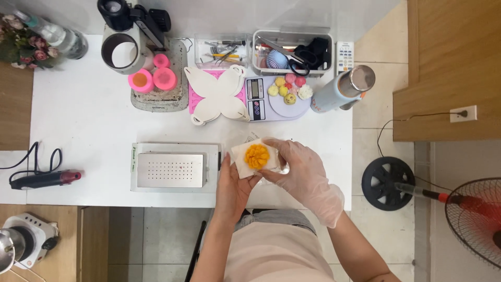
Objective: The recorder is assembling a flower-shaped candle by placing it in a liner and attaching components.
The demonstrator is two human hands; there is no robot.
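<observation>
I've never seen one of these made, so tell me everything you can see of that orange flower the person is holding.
The orange flower is small and rounded, built of many short overlapping petals, matte like wax or clay, though the material cannot be told. It sits face up on a white square of paper, held above the white table near its front edge. The bare left hand supports the paper from below; the gloved right hand holds the paper's right side, its fingertips close beside the petals.

head view | overhead, facing straight down | mid-range over white table (88,120)
</observation>
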